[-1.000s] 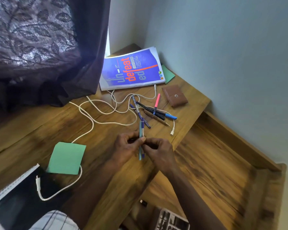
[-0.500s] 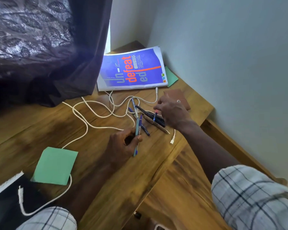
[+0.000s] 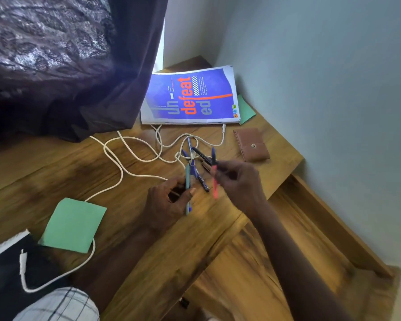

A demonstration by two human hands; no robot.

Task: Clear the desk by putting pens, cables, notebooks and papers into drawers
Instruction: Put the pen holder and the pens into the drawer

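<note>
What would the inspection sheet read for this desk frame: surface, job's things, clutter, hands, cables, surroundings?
Surface: wooden desk, partly covered.
Job's things: teal pen and pink pen, both held; loose pens piled mid-desk; blue booklet at the back; green paper near the front; green sheet tucked under the booklet; black notebook at the front-left edge.
Clutter: brown wallet right of the pens.
Hands: left hand grips the teal pen; right hand pinches the pink pen.
Cables: white cable looped among the pens, running under the green paper, plug end on the notebook.
Surroundings: dark curtain left, pale wall right, lower wooden ledge; no drawer in view.
</note>
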